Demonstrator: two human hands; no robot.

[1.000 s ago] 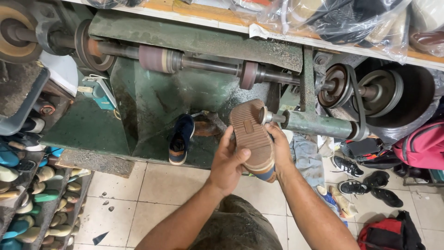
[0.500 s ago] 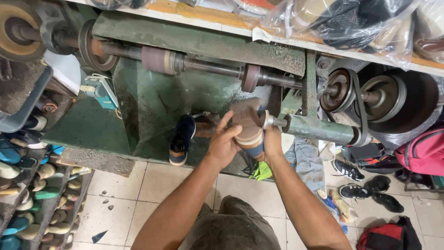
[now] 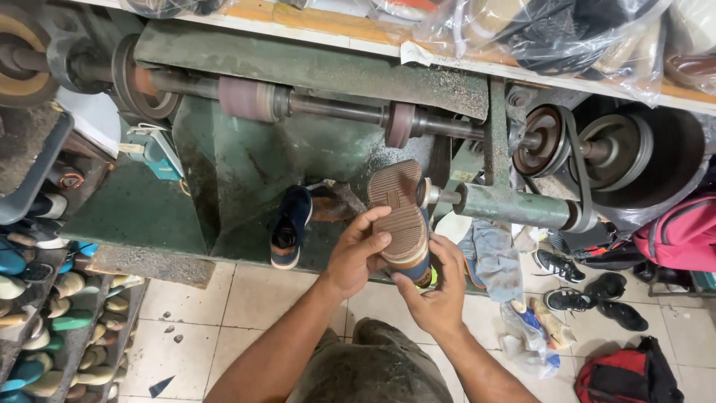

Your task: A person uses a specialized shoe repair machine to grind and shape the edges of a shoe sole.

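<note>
small spindle wheel [image 3: 431, 194] just beside upturned shoe [image 3: 401, 216], long shaft [image 3: 335, 112] overhead, second shoe [image 3: 287, 225] left, open tiled floor [image 3: 224, 313] below left

You hold one shoe [image 3: 400, 224]; one matching shoe [image 3: 287, 227] rests on the machine. Two backpacks [image 3: 626, 377] are present. Four black sneakers [image 3: 597, 287] lie on the floor.

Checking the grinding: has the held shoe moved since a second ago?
Yes. The shoe dipped closer to the spindle, then tilted sole-up again, its edge near it.
</note>
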